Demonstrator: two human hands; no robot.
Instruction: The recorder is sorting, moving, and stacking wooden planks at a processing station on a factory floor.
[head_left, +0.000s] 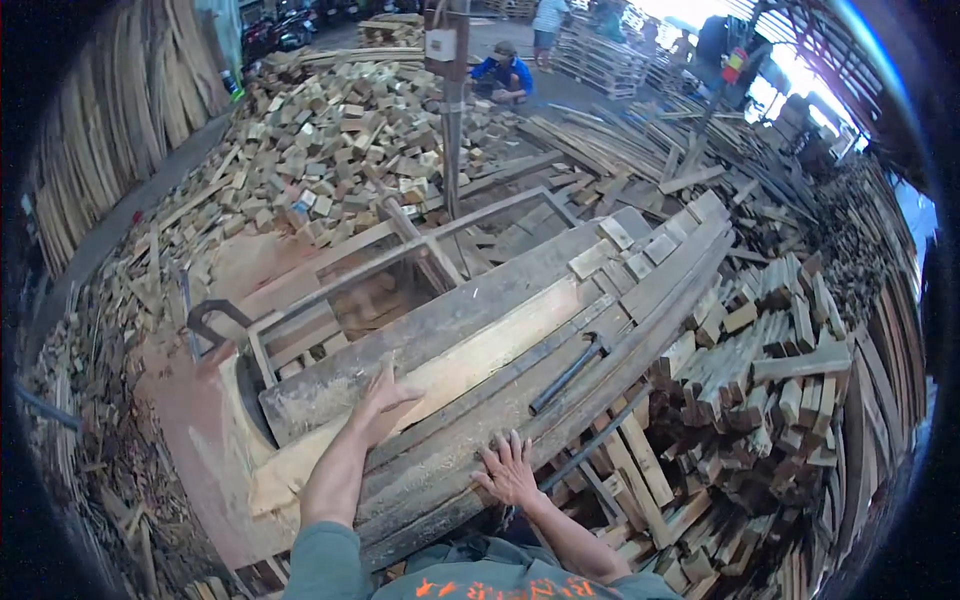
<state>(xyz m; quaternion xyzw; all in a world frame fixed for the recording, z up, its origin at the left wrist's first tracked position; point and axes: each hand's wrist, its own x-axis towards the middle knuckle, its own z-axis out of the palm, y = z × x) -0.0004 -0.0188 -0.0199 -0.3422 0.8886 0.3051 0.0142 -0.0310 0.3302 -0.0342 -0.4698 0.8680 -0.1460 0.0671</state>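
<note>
A long pale plank (480,348) lies lengthwise on the worn wooden workbench (440,485), slanting from near left to far right. My left hand (383,402) is at the plank's surface, thumb and fingers apart, gripping nothing. Some of its fingers are hard to make out. Flat on the bench near its front edge rests my right hand (508,470), its fingers spread and empty. Beyond that hand lies a hammer (570,375) with a dark handle. Several small wood blocks (600,258) sit at the bench's far right end.
A rectangular frame (350,285) stands behind the bench, with a dark post (450,140) past it. A big heap of wood blocks (340,130) fills the back left. Stacked timber pieces (770,360) crowd the right. A person in blue (503,75) crouches far off.
</note>
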